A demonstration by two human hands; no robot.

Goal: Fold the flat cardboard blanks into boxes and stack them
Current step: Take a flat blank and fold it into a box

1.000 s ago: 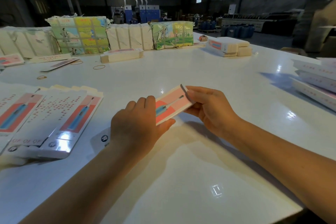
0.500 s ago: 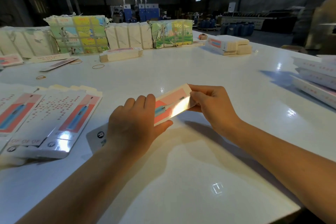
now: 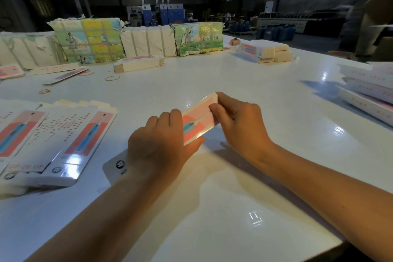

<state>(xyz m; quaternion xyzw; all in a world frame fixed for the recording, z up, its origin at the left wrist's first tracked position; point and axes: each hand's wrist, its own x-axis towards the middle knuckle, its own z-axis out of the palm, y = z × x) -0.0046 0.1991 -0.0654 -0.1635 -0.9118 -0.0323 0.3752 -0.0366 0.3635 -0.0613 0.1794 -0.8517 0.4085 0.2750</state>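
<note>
Glossy white bench (image 3: pixel 244 83) in a dim warehouse, light glare on its top. I see the half-folded pink-and-white cardboard box (image 3: pixel 198 119) just above the bench centre, held at both ends. My left hand (image 3: pixel 157 147) wraps the near end, fingers curled over it, thumb beneath. My right hand (image 3: pixel 240 123) pinches the far end flap. Flat printed cardboard blanks (image 3: pixel 53 138) fan out on the left; finished white boxes (image 3: pixel 368 89) stacked far right. Paper-wrapped bundles (image 3: pixel 89 42) line the back edge.
</note>
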